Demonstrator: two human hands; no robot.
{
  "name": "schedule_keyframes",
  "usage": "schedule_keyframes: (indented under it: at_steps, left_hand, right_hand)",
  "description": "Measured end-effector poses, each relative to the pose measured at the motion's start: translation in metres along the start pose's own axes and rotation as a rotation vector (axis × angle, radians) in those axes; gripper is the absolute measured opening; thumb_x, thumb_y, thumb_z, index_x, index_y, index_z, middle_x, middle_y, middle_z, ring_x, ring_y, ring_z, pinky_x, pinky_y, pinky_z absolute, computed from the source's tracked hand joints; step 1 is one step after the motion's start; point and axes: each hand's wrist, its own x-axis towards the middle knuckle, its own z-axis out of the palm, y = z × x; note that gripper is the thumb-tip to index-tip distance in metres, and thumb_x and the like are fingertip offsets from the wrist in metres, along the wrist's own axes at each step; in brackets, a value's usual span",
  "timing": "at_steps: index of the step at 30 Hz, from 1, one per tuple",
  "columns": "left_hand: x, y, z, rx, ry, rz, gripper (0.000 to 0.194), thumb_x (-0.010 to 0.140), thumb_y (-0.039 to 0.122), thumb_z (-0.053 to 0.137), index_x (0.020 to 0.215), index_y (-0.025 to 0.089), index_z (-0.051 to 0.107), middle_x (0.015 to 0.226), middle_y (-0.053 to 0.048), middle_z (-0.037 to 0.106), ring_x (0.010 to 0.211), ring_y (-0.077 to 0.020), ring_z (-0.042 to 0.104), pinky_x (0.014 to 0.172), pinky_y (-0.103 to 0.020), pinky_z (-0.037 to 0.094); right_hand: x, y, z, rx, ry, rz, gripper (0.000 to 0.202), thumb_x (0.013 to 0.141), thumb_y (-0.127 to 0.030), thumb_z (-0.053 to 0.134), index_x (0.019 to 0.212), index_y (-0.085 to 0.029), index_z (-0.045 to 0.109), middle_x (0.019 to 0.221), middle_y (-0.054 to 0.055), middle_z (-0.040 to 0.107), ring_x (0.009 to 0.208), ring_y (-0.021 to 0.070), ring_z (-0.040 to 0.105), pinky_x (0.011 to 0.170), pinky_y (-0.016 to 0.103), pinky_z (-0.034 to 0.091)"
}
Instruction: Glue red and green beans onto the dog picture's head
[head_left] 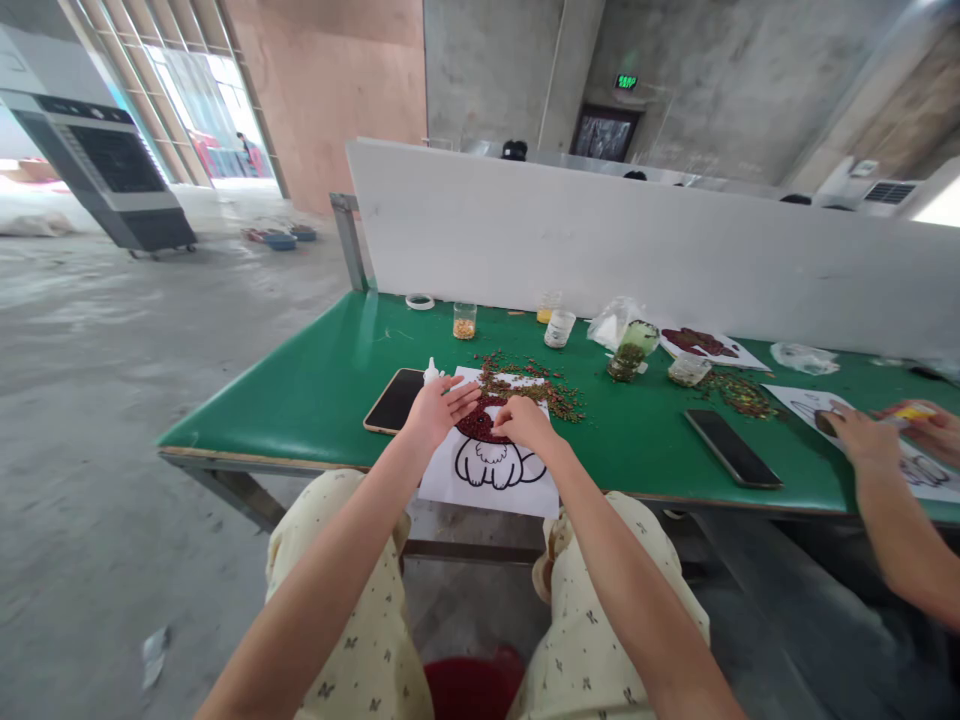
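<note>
A white sheet with a black-outlined animal drawing (491, 468) lies in front of me, its lower edge overhanging the table. Dark red beans or grains (480, 422) cover the drawing's upper part. My left hand (441, 408) is palm up over the sheet's left side, fingers stretched out; nothing in the palm can be made out. Close beside it, my right hand (523, 424) pinches its fingertips just over the red area, and whatever they hold is too small to name. Loose red and green grains (525, 385) are scattered across the sheet's top. A white glue bottle (431, 372) stands behind my left hand.
On the green table (300, 400) are a phone (394, 400), a cup of yellow kernels (464, 322), a tape roll (420, 301), a tipped jar (632, 352) and another phone (731, 448). At right, a co-worker's hands (866, 437) work over another drawing. A white partition (600, 230) borders the back.
</note>
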Motion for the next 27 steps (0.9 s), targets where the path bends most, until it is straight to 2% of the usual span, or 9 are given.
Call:
schedule_keyframes:
  at_steps: [7, 13, 27]
  left_hand:
    - [0.0005, -0.0012, -0.0005, 0.003, -0.007, -0.007, 0.032, 0.088, 0.023, 0.039, 0.116, 0.011, 0.048, 0.113, -0.021, 0.062, 0.087, -0.0215, 0.067, 0.075, -0.031, 0.052]
    - [0.0001, -0.0014, -0.0002, 0.013, -0.007, -0.009, 0.032, 0.088, 0.024, 0.038, 0.116, 0.011, 0.048, 0.113, -0.021, 0.062, 0.087, -0.021, 0.067, 0.075, -0.03, 0.052]
    - [0.0011, -0.0025, 0.0, 0.001, -0.011, -0.02, 0.033, 0.089, 0.025, 0.038, 0.117, 0.011, 0.048, 0.113, -0.02, 0.063, 0.088, -0.022, 0.067, 0.075, -0.031, 0.052]
  right_hand:
    - [-0.0006, 0.0004, -0.0014, 0.002, -0.007, -0.005, 0.008, 0.07, -0.022, 0.066, 0.071, -0.019, 0.073, 0.072, 0.004, 0.069, 0.068, 0.0135, 0.06, 0.058, 0.022, 0.036]
    - [0.0001, 0.0002, 0.003, -0.12, 0.013, -0.071, 0.013, 0.076, -0.021, 0.062, 0.07, -0.016, 0.071, 0.085, 0.007, 0.065, 0.078, 0.0149, 0.057, 0.066, 0.022, 0.037]
    - [-0.0038, -0.0055, 0.0044, -0.165, -0.028, -0.049, 0.013, 0.079, -0.022, 0.06, 0.075, -0.014, 0.07, 0.094, 0.01, 0.06, 0.091, 0.0191, 0.052, 0.073, 0.024, 0.037]
